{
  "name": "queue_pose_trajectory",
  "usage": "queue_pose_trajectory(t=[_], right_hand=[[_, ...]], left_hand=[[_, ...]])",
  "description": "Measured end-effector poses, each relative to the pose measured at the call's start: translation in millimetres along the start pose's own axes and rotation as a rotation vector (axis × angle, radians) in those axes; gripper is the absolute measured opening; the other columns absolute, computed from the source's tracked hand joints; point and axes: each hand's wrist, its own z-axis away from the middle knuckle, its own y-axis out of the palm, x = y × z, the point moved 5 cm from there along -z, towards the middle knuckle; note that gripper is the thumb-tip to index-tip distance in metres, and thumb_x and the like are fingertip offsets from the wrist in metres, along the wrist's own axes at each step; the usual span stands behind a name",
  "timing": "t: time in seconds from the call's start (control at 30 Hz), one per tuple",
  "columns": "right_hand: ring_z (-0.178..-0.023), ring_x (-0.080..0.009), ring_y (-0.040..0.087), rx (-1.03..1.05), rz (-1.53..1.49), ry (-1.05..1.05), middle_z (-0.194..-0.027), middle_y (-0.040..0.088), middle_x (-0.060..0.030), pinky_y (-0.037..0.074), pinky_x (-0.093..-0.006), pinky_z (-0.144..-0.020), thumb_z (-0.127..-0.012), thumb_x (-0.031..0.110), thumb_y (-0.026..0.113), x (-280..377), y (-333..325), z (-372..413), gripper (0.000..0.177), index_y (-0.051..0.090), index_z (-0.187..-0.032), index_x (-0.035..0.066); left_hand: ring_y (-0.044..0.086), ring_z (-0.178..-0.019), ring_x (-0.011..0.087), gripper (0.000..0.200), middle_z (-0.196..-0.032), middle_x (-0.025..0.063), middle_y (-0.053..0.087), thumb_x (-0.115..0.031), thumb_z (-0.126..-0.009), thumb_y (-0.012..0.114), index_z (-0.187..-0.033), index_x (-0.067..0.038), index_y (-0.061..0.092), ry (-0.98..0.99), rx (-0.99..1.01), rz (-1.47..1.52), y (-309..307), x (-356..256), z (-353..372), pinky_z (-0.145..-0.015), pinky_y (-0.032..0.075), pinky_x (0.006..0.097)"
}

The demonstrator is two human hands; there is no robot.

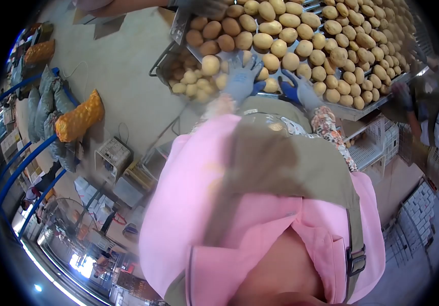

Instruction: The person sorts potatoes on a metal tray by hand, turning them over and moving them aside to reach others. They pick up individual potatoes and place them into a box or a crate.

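The left hand point(242, 76) has its fingers splayed, holding nothing; the right hand point(301, 91) grip is unclear. Potatoes point(280, 48) beyond the fingers: probably firm, rollable (bruisable); cup each around its middle.

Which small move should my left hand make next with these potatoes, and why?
Probably curl the left hand around the pale potato beside its fingers: the hand lies spread open at the edge of the table, next to the basket of similar pale potatoes.
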Motion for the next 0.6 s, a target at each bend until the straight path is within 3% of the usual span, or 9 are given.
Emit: queue_pose_trajectory(t=[0.1, 0.2, 0.27, 0.37, 0.4, 0.47, 0.5, 0.57, 0.6], right_hand=[[-0.117, -0.0296, 0.055, 0.010, 0.005, -0.294, -0.129, 0.056, -0.0166, 0.043, -0.0367, -0.098, -0.093, 0.036, 0.056, 72.1, -9.2, -9.2, 0.052, 0.048, -0.140, 0.016], [-0.101, -0.0149, 0.056, 0.451, -0.448, -0.203, -0.122, 0.059, -0.0105, 0.048, -0.0299, -0.086, -0.095, 0.033, 0.056, 132.3, -8.3, 5.3, 0.049, 0.047, -0.139, 0.013], [-0.105, -0.0175, 0.058, 0.420, -0.534, -0.160, -0.122, 0.060, -0.0115, 0.048, -0.0308, -0.089, -0.096, 0.032, 0.055, 128.1, -13.3, 10.5, 0.049, 0.046, -0.139, 0.012], [-0.104, -0.0156, 0.058, 0.143, -0.669, -0.175, -0.118, 0.060, -0.0109, 0.048, -0.0292, -0.089, -0.095, 0.025, 0.057, 63.4, -4.7, -1.7, 0.047, 0.046, -0.137, 0.007], [-0.101, -0.0155, 0.057, 0.228, -0.911, -0.102, -0.116, 0.060, -0.0107, 0.047, -0.0291, -0.089, -0.094, 0.022, 0.059, 40.3, -10.7, 5.8, 0.045, 0.049, -0.135, 0.006], [-0.099, -0.0205, 0.059, -0.135, -0.468, -0.070, -0.111, 0.062, -0.0100, 0.047, -0.0322, -0.088, -0.095, 0.012, 0.054, 10.6, -34.8, 18.5, 0.036, 0.053, -0.130, 0.003], [-0.099, -0.0205, 0.059, -0.135, -0.471, -0.064, -0.111, 0.062, -0.0100, 0.047, -0.0322, -0.088, -0.095, 0.012, 0.054, -11.1, -36.8, 22.9, 0.036, 0.053, -0.130, 0.003], [-0.114, -0.0313, 0.054, -0.289, 0.199, -0.029, -0.128, 0.056, -0.0121, 0.042, -0.0380, -0.100, -0.088, 0.020, 0.059, -50.1, -33.9, 32.1, 0.046, 0.053, -0.132, 0.009], [-0.114, -0.0313, 0.054, -0.293, 0.193, -0.016, -0.128, 0.056, -0.0121, 0.042, -0.0380, -0.100, -0.088, 0.020, 0.059, -51.1, -30.9, 37.4, 0.046, 0.053, -0.132, 0.009]], left_hand=[[0.017, -0.140, 0.0466, 0.066, -0.155, 0.0074, 0.027, -0.052, -0.083, 0.059, -0.141, -0.025, 0.044, -0.040, -0.020, -0.104, 9.0, 16.2, 7.1, -0.111, 0.007, 0.0658], [0.018, -0.140, 0.0477, 0.063, -0.155, 0.0081, 0.027, -0.050, -0.083, 0.059, -0.139, -0.025, 0.046, -0.222, -0.068, -0.183, 8.6, 42.2, 28.2, -0.110, 0.005, 0.0679], [0.022, -0.138, 0.0480, 0.054, -0.154, 0.0100, 0.029, -0.043, -0.086, 0.057, -0.136, -0.025, 0.049, -0.415, -0.060, -0.178, 7.3, 72.6, 48.5, -0.108, 0.007, 0.0700], [0.033, -0.134, 0.0404, 0.040, -0.145, 0.0143, 0.041, -0.029, -0.088, 0.058, -0.125, -0.013, 0.057, -0.358, -0.342, 0.076, -18.3, 111.0, 96.3, -0.111, 0.021, 0.0558], [0.033, -0.134, 0.0404, 0.040, -0.145, 0.0143, 0.041, -0.029, -0.088, 0.058, -0.125, -0.013, 0.057, -0.360, -0.338, 0.073, -22.0, 124.4, 111.0, -0.111, 0.021, 0.0558], [0.042, -0.128, 0.0390, 0.039, -0.139, 0.0175, 0.047, -0.024, -0.088, 0.061, -0.122, -0.006, 0.057, -0.332, -0.443, 0.119, -28.6, 142.0, 135.0, -0.108, 0.031, 0.0472], [0.042, -0.128, 0.0390, 0.039, -0.139, 0.0175, 0.047, -0.024, -0.088, 0.061, -0.122, -0.006, 0.057, -0.330, -0.437, 0.118, -33.3, 142.6, 142.1, -0.108, 0.031, 0.0472], [0.046, -0.123, 0.0401, 0.040, -0.134, 0.0209, 0.050, -0.022, -0.088, 0.061, -0.123, -0.002, 0.056, -0.482, -0.454, 0.194, -45.8, 150.8, 151.7, -0.104, 0.036, 0.0462], [0.044, -0.125, 0.0411, 0.044, -0.137, 0.0241, 0.046, -0.023, -0.089, 0.060, -0.126, -0.001, 0.053, -0.514, -0.447, 0.208, -39.8, 157.0, 150.8, -0.106, 0.034, 0.0455]])
